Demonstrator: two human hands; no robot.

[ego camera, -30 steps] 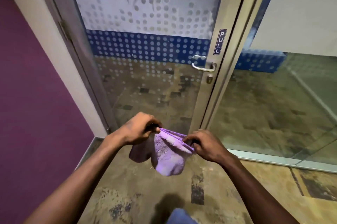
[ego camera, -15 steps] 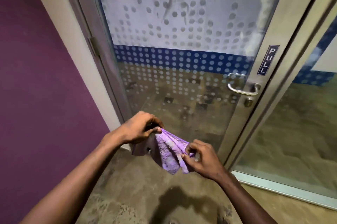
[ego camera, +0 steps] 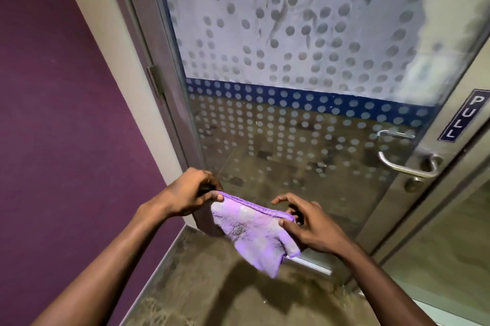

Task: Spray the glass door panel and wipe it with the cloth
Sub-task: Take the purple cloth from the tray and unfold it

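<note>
A person stands at a glass door (ego camera: 305, 66) beside a purple wall (ego camera: 66, 113), stretching a purple cloth (ego camera: 254, 230) between both hands at waist height, short of the glass. The left hand (ego camera: 189, 194) grips one top corner with its fingers curled tight around the fabric; the right hand (ego camera: 309, 222) pinches the opposite corner between thumb and forefinger, its other fingers loosely spread. The upper panel looks streaked and misted, suggesting the spray has gone on, with the cloth being readied for wiping. No spray bottle is in view. The next move likely calls for bunching or folding the cloth into one hand and raising it to the wet glass, left of the metal handle (ego camera: 408, 164) and the PULL sign (ego camera: 462, 117).
</note>
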